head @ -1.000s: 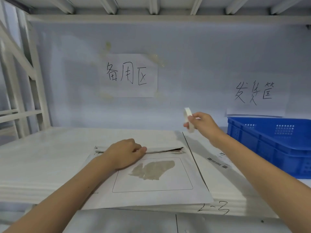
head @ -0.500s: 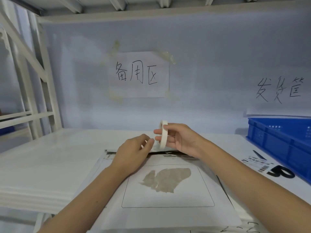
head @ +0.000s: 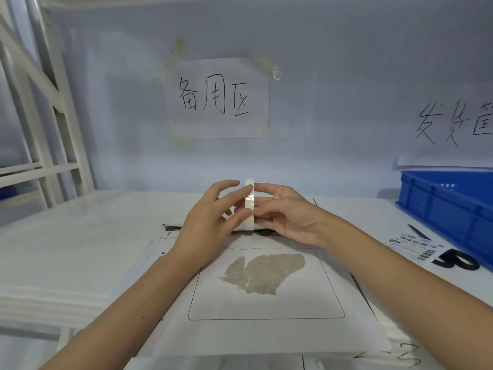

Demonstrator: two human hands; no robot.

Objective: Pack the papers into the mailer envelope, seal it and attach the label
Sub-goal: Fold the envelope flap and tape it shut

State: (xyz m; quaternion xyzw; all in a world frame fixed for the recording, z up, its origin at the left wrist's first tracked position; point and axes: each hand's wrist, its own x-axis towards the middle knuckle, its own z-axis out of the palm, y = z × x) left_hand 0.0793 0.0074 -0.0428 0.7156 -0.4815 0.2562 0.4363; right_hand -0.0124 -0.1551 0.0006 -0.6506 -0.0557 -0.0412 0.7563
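A white mailer envelope (head: pixel 170 316) lies flat on the white shelf, with a printed rectangle and a torn grey patch (head: pixel 264 273) on its face. Its open mouth is at the far edge, mostly hidden behind my hands. A white roll of tape (head: pixel 249 206) stands on edge in the air above that mouth. My right hand (head: pixel 288 217) grips the roll from the right. My left hand (head: pixel 213 220) touches the roll's left face with its fingertips. A barcode label (head: pixel 416 243) lies on the shelf at the right.
A blue plastic crate (head: pixel 450 206) stands at the right, with a black ring-shaped object (head: pixel 457 263) in front of it. Handwritten paper signs (head: pixel 218 100) hang on the back wall. White shelf posts (head: pixel 53 108) rise at the left. Foam sheets (head: pixel 50 292) lie stacked at the left.
My right hand brought the tape roll from the right to above the envelope's mouth. My left hand lifted off the envelope flap and came up to the roll.
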